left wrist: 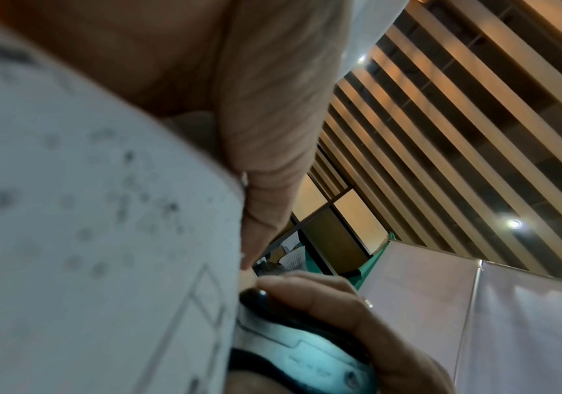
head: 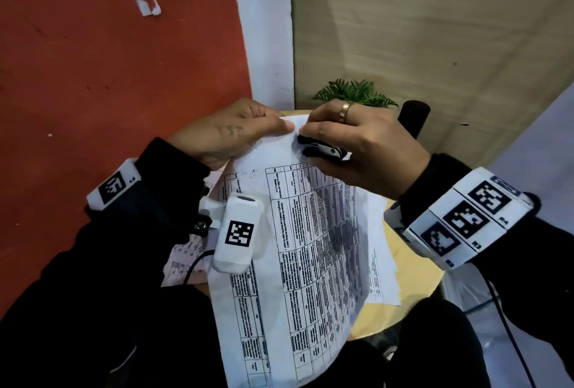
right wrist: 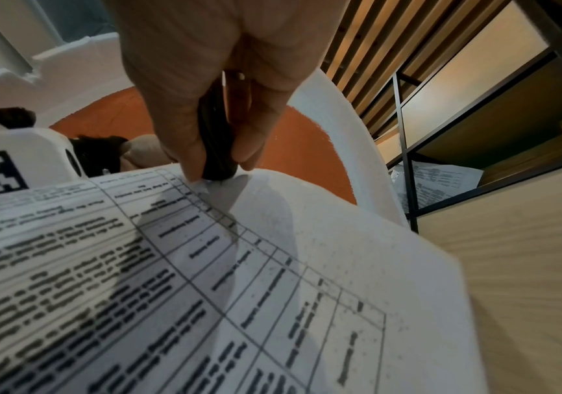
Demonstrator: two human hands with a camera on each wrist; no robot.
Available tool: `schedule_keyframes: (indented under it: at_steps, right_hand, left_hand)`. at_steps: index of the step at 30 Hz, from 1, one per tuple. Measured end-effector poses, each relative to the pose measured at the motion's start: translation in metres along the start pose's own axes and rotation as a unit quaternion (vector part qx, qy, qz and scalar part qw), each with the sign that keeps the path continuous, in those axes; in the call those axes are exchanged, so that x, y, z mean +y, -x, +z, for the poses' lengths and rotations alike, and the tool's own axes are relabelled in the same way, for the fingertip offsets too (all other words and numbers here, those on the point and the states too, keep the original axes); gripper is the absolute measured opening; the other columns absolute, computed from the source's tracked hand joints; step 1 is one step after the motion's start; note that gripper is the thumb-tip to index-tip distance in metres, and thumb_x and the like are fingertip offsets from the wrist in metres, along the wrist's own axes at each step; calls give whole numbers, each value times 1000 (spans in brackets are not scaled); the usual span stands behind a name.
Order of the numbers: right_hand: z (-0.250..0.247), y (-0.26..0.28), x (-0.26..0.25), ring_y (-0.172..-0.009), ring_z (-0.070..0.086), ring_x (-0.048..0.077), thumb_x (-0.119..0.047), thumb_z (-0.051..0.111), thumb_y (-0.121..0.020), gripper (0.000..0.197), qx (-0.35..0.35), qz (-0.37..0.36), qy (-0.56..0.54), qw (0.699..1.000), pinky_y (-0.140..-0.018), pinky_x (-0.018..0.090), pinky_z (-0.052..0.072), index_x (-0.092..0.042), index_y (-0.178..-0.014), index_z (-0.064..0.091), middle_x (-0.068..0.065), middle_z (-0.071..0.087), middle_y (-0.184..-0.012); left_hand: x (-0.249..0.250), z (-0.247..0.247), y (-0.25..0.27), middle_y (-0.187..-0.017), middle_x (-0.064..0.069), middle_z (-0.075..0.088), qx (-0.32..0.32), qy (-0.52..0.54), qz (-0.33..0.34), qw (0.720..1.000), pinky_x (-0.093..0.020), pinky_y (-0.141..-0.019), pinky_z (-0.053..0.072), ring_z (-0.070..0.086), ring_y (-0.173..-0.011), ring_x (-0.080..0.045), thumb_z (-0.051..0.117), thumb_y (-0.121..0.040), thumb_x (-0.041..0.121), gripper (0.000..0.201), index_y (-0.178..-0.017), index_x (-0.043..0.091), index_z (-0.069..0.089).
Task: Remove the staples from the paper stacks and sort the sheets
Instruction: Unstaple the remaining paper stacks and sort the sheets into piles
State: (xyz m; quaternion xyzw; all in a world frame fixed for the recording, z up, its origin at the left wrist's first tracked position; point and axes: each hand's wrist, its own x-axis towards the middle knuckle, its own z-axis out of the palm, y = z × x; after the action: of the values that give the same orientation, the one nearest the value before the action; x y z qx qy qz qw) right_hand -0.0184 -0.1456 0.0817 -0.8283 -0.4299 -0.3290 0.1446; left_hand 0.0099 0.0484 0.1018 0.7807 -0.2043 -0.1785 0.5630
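Observation:
A stapled stack of printed sheets [head: 298, 247] with tables hangs lifted above a small round yellow table [head: 416, 282]. My left hand [head: 236, 129] pinches the stack's top corner between thumb and fingers. My right hand [head: 351, 145] grips a black and white staple remover [head: 323, 150], its tip set against that same corner. In the right wrist view the staple remover [right wrist: 217, 138] touches the top edge of the paper stack [right wrist: 205, 280]. The left wrist view has the paper stack [left wrist: 87, 226] close up, with the staple remover [left wrist: 306, 354] beside its edge. The staple itself is hidden.
More loose printed sheets [head: 380, 263] lie on the table under the stack. A small green plant [head: 354, 94] and a black cylinder [head: 414, 117] stand at the table's far side. Red floor [head: 108, 76] lies to the left, a wooden panel [head: 435, 30] behind.

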Motion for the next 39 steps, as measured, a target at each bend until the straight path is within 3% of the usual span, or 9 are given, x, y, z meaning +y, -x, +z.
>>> schedule_keyframes:
  at_steps: [2, 7, 11, 15, 25, 28, 33, 37, 39]
  right_hand:
    - [0, 0, -1, -71, 67, 34, -10, 69, -77, 20, 10, 7, -10, 1000, -58, 38, 55, 3, -93, 70, 20, 66, -90]
    - [1, 0, -3, -73, 68, 30, -12, 72, -76, 19, 26, 31, -27, 999, -59, 37, 55, -1, -93, 71, 16, 67, -91]
    - [2, 2, -4, -77, 68, 26, -11, 76, -73, 23, 47, 62, -48, 996, -64, 35, 55, -2, -94, 72, 12, 68, -92]
    - [-2, 6, -6, -81, 65, 18, -15, 78, -75, 26, 87, 102, -102, 986, -74, 30, 52, -1, -96, 72, 12, 68, -90]
    - [-2, 4, -6, -76, 60, 13, -14, 78, -71, 25, 110, 144, -110, 977, -72, 16, 47, 0, -91, 72, 13, 66, -84]
    - [-1, 3, -5, -71, 60, 18, -13, 77, -68, 23, 109, 161, -99, 976, -67, 21, 48, 0, -86, 70, 13, 64, -81]
    - [11, 4, -7, -66, 60, 31, -27, 60, -71, 29, 74, 186, -26, 980, -57, 39, 53, -1, -82, 66, 14, 61, -80]
    - [7, 20, 11, -65, 58, 23, -26, 68, -68, 23, 91, 310, -36, 946, -64, 19, 41, -4, -75, 66, 10, 63, -74]
    - [6, 34, 19, -66, 59, 20, -21, 76, -66, 20, 85, 368, -54, 924, -60, 9, 34, -5, -73, 67, 5, 64, -72]
  left_hand:
    - [0, -2, 0, -81, -19, 55, -1, -23, 9, 1000, -25, -55, 35, 46, -67, -24, 55, -78, 23, 47, -94, -20, 57]
    - [5, -2, 2, -65, 8, 61, -20, -87, 43, 995, -12, -53, 37, 50, -60, -2, 71, -69, 19, 11, -80, 15, 70]
    - [3, 0, 2, -70, -11, 55, 6, -72, 75, 995, -21, -53, 31, 44, -62, -15, 78, -66, 17, 31, -81, -8, 66]
    - [2, 1, 4, -70, -12, 59, 27, -41, 85, 995, -21, -50, 35, 49, -61, -17, 76, -67, 17, 10, -71, 10, 70]
    - [-2, 12, -1, -60, -1, 57, 75, -15, 127, 989, -19, -47, 32, 47, -55, -11, 75, -72, 9, 12, -61, 12, 70]
    - [-5, 15, -4, -63, -8, 50, 97, -33, 133, 986, -23, -49, 26, 41, -57, -13, 72, -70, 15, 20, -65, -3, 65]
    - [-9, 23, -11, -49, 11, 39, 140, -97, 146, 974, -15, -40, 22, 30, -43, 3, 76, -72, 12, 27, -52, 19, 59]
    - [-18, 13, -12, -39, 23, 43, 183, -144, 140, 963, -8, -40, 26, 38, -39, 11, 71, -72, 10, 33, -49, 27, 54]
    - [-23, 5, -11, -38, 23, 46, 183, -147, 135, 963, -7, -42, 28, 42, -40, 11, 71, -77, 3, 31, -54, 20, 58]
